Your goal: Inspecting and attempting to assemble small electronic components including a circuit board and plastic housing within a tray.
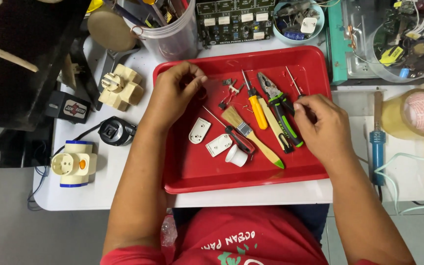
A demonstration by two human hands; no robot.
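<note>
Head view, red tray (315, 59), two white plug shells (199, 130), one brush (251, 135), one pliers (278, 105), left hand (175, 95) fingers pinching a small dark part, right hand (322, 125) fingers curled at pliers handles, grip unclear.

the person wears a red shirt (251, 240) with short sleeves that end high on the upper arms. pale lettering and a green shape, perhaps a leaf or plant motif, are printed across its chest, cut off by the frame's lower edge. both forearms are uncovered. the left hand (175, 93) and right hand (322, 127) carry no gloves, rings or watch.
</note>
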